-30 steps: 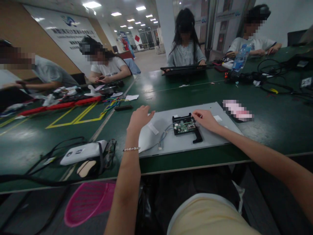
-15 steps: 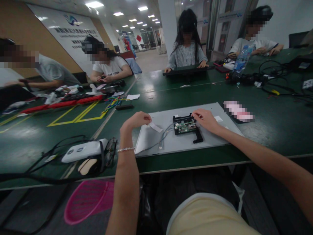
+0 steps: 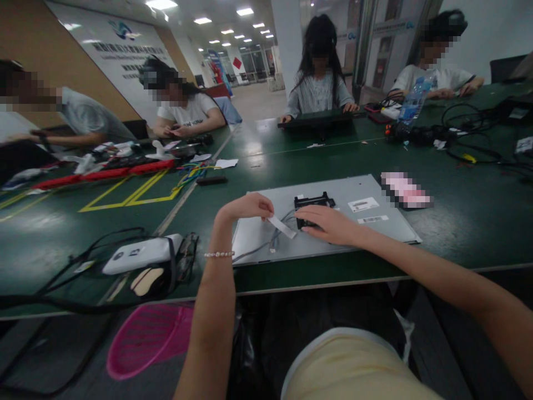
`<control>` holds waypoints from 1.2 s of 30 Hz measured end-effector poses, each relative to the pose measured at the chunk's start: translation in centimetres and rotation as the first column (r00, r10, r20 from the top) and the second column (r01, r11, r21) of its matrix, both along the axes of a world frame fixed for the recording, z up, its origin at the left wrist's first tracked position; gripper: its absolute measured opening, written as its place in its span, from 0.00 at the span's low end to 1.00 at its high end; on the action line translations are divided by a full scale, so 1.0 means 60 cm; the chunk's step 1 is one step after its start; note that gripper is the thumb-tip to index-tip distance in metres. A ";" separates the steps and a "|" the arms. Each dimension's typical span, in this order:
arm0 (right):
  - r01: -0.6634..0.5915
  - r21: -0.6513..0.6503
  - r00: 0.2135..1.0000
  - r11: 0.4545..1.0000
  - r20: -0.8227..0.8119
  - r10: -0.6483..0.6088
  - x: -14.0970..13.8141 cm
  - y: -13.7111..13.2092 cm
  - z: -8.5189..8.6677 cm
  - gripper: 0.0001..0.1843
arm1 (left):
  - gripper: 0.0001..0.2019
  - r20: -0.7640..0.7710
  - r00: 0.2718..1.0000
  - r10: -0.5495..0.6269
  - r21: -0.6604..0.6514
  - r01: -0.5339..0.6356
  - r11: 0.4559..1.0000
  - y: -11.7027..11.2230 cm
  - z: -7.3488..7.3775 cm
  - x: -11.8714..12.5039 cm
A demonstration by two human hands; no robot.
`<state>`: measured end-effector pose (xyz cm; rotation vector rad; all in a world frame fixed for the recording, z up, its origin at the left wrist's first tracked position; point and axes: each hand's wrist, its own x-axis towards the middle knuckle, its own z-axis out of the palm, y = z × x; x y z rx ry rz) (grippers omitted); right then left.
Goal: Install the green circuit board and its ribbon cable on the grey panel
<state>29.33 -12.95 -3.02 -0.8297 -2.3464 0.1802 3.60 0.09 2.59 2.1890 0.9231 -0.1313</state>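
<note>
A grey metal panel [image 3: 375, 228] lies flat on the green table in front of me. A black bracket with a circuit board [image 3: 313, 201] sits on its middle. My left hand [image 3: 245, 208] pinches one end of a white flat ribbon strip [image 3: 283, 227] and holds it above the panel. My right hand [image 3: 328, 223] lies flat, fingers stretched out, over the circuit board and hides most of it. Thin grey wires [image 3: 272, 240] run from the board toward the panel's near edge.
A white device with black cables [image 3: 141, 254] and glasses [image 3: 188, 251] lie at my left. Coloured wires [image 3: 192, 173] and a red bar [image 3: 104, 174] lie farther left. Several people sit around the table; a water bottle [image 3: 412, 100] and cable tangles [image 3: 466, 133] are at the far right.
My left hand closed on the white ribbon strip and lifted it toward the board. My right hand moved left from the bracket's far corner and flattened over the circuit board.
</note>
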 end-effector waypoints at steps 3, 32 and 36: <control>-0.067 0.037 0.993 0.997 0.104 0.063 -0.012 -0.006 -0.001 0.24 | 0.10 -0.093 0.995 -0.030 0.028 0.033 0.999 -0.004 -0.002 0.008; -0.194 0.043 0.936 0.980 0.306 0.172 -0.036 -0.033 -0.003 0.24 | 0.17 -0.195 0.975 -0.104 0.047 0.115 0.992 -0.010 -0.038 0.029; -0.191 0.032 0.938 0.981 0.301 0.173 -0.037 -0.033 -0.002 0.22 | 0.20 -0.199 0.976 -0.087 0.043 0.097 0.994 -0.012 -0.041 0.032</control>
